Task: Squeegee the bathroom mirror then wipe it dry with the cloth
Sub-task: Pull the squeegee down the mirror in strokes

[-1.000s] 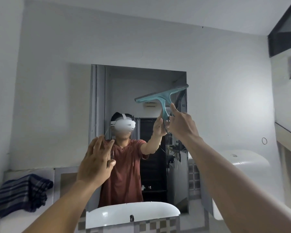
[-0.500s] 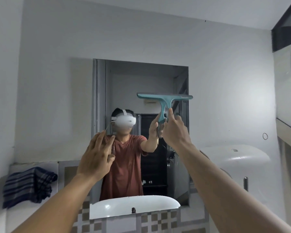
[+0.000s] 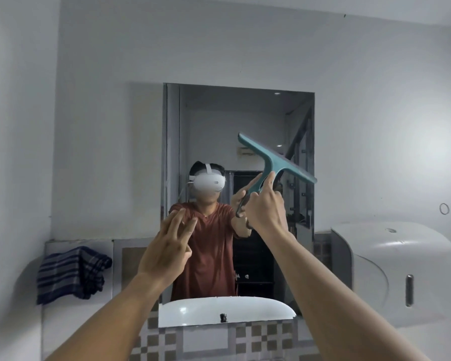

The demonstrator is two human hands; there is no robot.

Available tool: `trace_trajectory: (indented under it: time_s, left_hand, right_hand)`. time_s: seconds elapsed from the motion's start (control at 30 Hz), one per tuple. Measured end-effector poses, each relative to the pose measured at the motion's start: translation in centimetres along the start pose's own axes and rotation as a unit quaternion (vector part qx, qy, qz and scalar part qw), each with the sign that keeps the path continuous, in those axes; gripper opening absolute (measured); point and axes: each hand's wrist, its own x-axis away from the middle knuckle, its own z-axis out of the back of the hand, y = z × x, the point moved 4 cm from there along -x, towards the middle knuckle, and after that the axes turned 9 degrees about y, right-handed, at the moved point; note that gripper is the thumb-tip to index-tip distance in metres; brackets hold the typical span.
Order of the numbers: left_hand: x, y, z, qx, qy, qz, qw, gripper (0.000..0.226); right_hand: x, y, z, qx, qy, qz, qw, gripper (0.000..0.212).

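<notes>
A rectangular mirror [image 3: 206,121] hangs on the grey wall ahead and reflects a person in a red shirt. My right hand [image 3: 264,207] grips the handle of a teal squeegee [image 3: 274,160], held before the mirror's right half with its blade tilted down to the right. I cannot tell if the blade touches the glass. My left hand [image 3: 168,246] is raised in front of the mirror's lower left, fingers spread, holding nothing. A dark blue striped cloth [image 3: 71,274] lies bunched on the ledge at the left.
A white basin [image 3: 227,311] shows in the mirror's bottom edge above checkered tiles [image 3: 248,340]. A large white dispenser [image 3: 391,269] is mounted on the wall at the right. A small ring hook [image 3: 444,208] is fixed on the wall above it.
The squeegee came down the mirror's right side and its blade tipped from level to slanting down to the right. My view pulled back a little. My left hand stayed raised and open.
</notes>
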Motion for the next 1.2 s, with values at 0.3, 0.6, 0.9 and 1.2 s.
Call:
trace_trajectory:
  time_s: [0.3, 0.6, 0.9, 1.2]
  left_hand:
    - [0.2, -0.1, -0.4, 0.023, 0.01, 0.003, 1.0, 0.09]
    - [0.3, -0.6, 0.0, 0.011, 0.025, -0.007, 1.0, 0.075]
    - [1.2, -0.9, -1.1, -0.016, 0.047, -0.026, 0.998, 0.074]
    - [3.2, -0.5, -2.2, -0.002, 0.032, -0.007, 0.999, 0.081]
  right_hand:
    - [1.8, -1.8, -3.7, -0.061, 0.019, -0.032, 0.997, 0.08]
    - [5.1, -4.6, -6.4, -0.078, -0.042, 0.015, 0.996, 0.075]
    - [5.7, -4.2, -8.2, -0.014, -0.063, 0.081, 0.995, 0.075]
    - [6.1, -2.8, -7.5, 0.117, -0.043, 0.199, 0.972, 0.068]
